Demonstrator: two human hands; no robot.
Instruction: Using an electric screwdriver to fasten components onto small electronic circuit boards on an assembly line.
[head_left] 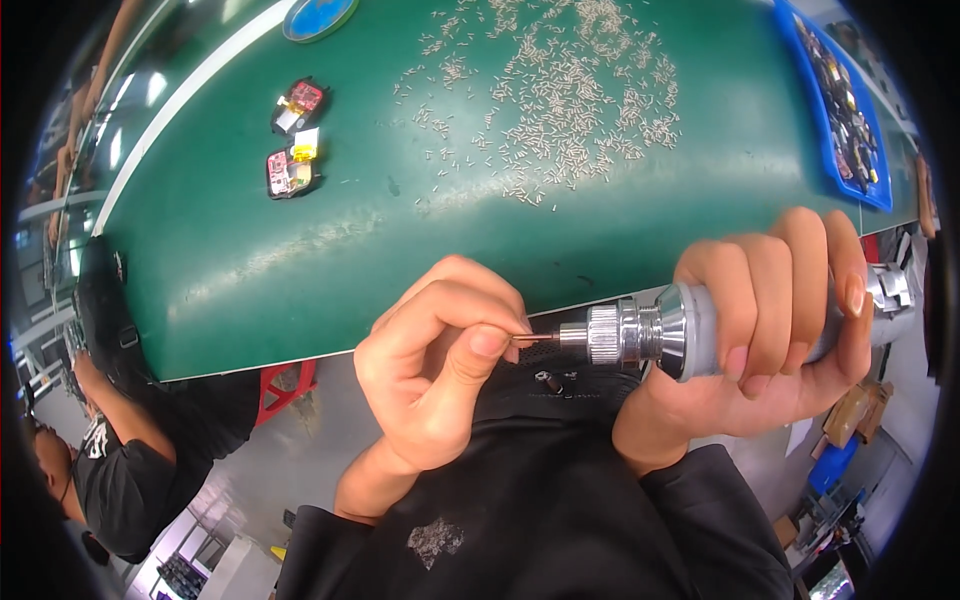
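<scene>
Blue tray (880, 195) sits at the far right edge of the green worktop (300, 260), long and narrow, packed with small dark parts. Blue round dish (318, 17) is at the top edge, partly cut off. Two small red-and-black circuit modules (294, 142) with yellow patches lie far left, one just behind the other. Loose scatter of small pale pins (560, 100) covers the far middle of the worktop, well apart from both hands.

Right hand (770, 330) is closed around the grey body of a power driver (650, 332), held level, silver knurled chuck pointing left, fingers wrapped over the top, thumb underneath. Left hand (440, 360) is curled, thumb and forefinger pinched on a thin bit (528, 338) at the chuck's tip. Both hands hover near the worktop's front edge, above a dark-clothed lap.

Another person in a black shirt (120, 470) sits at lower left.
</scene>
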